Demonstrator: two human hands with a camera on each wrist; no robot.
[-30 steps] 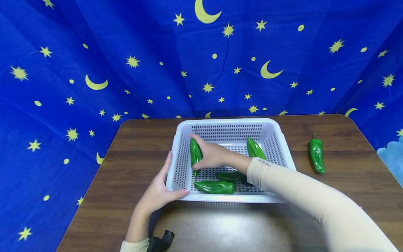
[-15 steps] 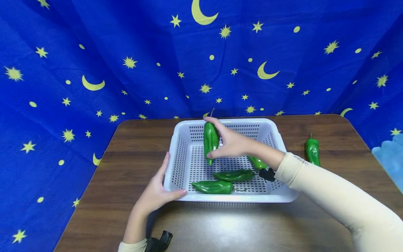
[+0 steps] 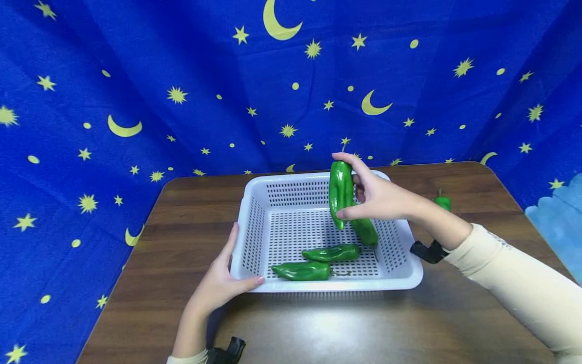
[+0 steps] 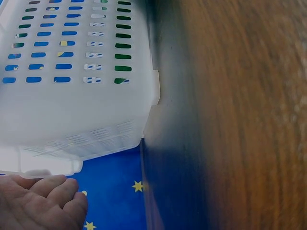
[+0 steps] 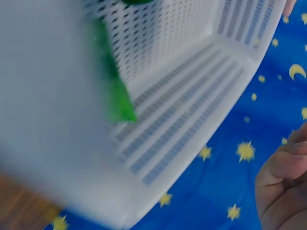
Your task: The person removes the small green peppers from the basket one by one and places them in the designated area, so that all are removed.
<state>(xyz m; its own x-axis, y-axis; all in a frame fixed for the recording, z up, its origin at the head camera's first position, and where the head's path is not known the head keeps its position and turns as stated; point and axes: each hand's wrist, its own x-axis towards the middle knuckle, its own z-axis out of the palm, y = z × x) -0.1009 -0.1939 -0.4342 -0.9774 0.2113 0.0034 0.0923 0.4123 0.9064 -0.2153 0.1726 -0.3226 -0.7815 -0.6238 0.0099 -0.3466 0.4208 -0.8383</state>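
Note:
In the head view, my right hand (image 3: 384, 197) pinches a green pepper (image 3: 340, 187) lengthwise between thumb and fingers, stem up, over the basket's back right part. Below it, one green pepper (image 3: 365, 231) leans diagonally in the white plastic basket (image 3: 341, 286). Two more lie side by side near the front: one pepper (image 3: 332, 253) behind another pepper (image 3: 301, 271). My left hand (image 3: 215, 283) holds the basket's front left corner, thumb on the front rim, fingers along the left side. The right wrist view catches part of my right hand (image 5: 288, 177); the held pepper is outside it.
On the wooden table (image 3: 150, 283), right of the basket, another green pepper (image 3: 443, 203) is mostly hidden behind my right forearm. A blue curtain (image 3: 204, 76) with yellow moons and stars hangs behind and at both sides. Black straps (image 3: 429, 251) circle my wrists.
My right hand has lifted the pepper from the basket's left side and carried it up and to the right. My left hand stays at the basket's corner. The head view has shifted slightly.

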